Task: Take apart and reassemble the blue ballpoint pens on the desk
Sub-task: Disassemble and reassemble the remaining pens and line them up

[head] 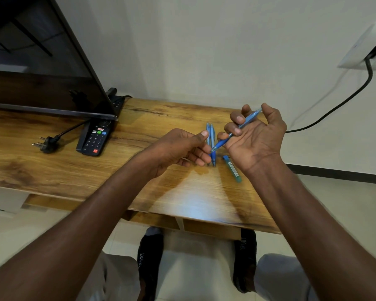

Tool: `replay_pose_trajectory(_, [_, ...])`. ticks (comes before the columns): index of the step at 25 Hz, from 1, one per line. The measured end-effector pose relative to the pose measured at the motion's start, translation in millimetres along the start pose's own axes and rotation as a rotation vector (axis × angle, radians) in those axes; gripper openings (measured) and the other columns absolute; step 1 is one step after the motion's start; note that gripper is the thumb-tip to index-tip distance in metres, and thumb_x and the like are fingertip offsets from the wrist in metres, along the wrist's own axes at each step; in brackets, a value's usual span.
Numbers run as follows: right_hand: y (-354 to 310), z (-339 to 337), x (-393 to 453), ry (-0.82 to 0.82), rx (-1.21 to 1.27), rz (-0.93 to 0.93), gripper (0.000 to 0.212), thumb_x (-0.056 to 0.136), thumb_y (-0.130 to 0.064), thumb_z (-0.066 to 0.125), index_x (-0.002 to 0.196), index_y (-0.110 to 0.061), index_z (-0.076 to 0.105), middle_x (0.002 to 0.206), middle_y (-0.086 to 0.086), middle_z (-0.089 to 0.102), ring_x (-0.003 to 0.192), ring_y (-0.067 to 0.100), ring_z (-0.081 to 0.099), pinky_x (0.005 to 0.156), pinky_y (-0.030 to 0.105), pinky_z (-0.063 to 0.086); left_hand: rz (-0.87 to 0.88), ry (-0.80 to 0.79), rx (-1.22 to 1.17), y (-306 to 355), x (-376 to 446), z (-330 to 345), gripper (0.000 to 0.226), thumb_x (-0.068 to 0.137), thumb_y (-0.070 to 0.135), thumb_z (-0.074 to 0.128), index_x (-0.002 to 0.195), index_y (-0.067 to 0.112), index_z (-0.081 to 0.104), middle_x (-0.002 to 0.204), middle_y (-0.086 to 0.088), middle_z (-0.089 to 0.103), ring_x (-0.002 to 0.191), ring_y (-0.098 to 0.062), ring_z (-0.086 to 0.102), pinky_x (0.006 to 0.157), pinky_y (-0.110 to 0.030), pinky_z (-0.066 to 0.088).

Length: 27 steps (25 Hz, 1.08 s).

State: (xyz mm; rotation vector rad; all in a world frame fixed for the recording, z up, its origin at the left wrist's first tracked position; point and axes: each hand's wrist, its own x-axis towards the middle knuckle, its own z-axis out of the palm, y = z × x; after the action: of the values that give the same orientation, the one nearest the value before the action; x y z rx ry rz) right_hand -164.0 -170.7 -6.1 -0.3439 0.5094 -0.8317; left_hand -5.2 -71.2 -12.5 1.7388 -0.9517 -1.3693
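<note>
My right hand [255,137] is raised palm-up above the wooden desk [96,170], its fingers curled round a blue ballpoint pen [237,129] that slants down to the left, tip toward my left hand. My left hand [180,148] hovers just left of the tip, thumb and fingers pinched close together; what it holds, if anything, is too small to tell. Two more blue pens [211,137] lie side by side on the desk between my hands. A teal-blue pen part [232,168] lies on the desk under my right wrist.
A TV screen [41,61] stands at the back left, with a black remote [95,136] and a loose power plug [46,144] in front of it. A black cable [334,107] runs from a wall socket at right. My knees and shoes show below the desk's front edge.
</note>
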Motion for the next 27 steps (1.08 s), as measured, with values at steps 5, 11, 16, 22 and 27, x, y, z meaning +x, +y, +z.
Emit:
replay_pose_trajectory(5, [-0.3,-0.2,-0.1,-0.023,0.015,-0.018,0.032,0.100,-0.044,0.037,0.089,-0.018,0.053,0.071,-0.001,0.043,0.056,0.016,0.031,0.062,0.032,0.033,-0.012,-0.014,0.010,-0.4,1.1,-0.1,0.052,0.105,0.056,0.051,0.102,0.012,0.080,0.100,-0.010,0.083,0.089,-0.020,0.075,0.083,-0.037,0.049])
replay_pose_trajectory(11, [1.1,-0.7,0.8,-0.016,-0.004,-0.013,0.032,0.100,-0.045,0.038,0.088,-0.019,0.052,0.070,-0.001,0.043,0.055,0.016,0.032,0.061,0.032,0.033,-0.024,-0.021,0.004,-0.1,1.6,0.9,0.052,0.105,0.056,0.051,0.103,0.012,0.079,0.100,-0.010,0.083,0.089,-0.021,0.075,0.080,-0.036,0.048])
replay_pose_trajectory(16, [0.8,-0.9,0.5,-0.025,0.010,0.002,0.031,0.101,-0.044,0.037,0.089,-0.019,0.052,0.071,-0.001,0.043,0.056,0.016,0.032,0.062,0.033,0.033,-0.028,-0.024,0.005,0.1,1.7,1.1,0.052,0.106,0.056,0.050,0.102,0.013,0.078,0.100,-0.010,0.083,0.091,-0.022,0.075,0.082,-0.037,0.048])
replay_pose_trajectory(22, [0.1,1.1,-1.2,-0.033,0.001,-0.002,0.031,0.101,-0.044,0.037,0.090,-0.019,0.052,0.071,0.000,0.043,0.058,0.016,0.031,0.062,0.033,0.033,-0.036,-0.033,0.018,0.8,2.0,1.2,0.054,0.106,0.057,0.049,0.105,0.012,0.079,0.101,-0.010,0.083,0.092,-0.022,0.074,0.081,-0.037,0.049])
replay_pose_trajectory(27, [1.1,4.3,-3.1,-0.038,-0.037,0.000,0.030,0.101,-0.042,0.037,0.092,-0.019,0.052,0.070,0.000,0.044,0.057,0.016,0.031,0.062,0.033,0.031,-0.038,-0.025,0.021,1.3,1.1,1.6,0.054,0.106,0.056,0.048,0.106,0.011,0.077,0.101,-0.010,0.083,0.092,-0.022,0.075,0.082,-0.037,0.049])
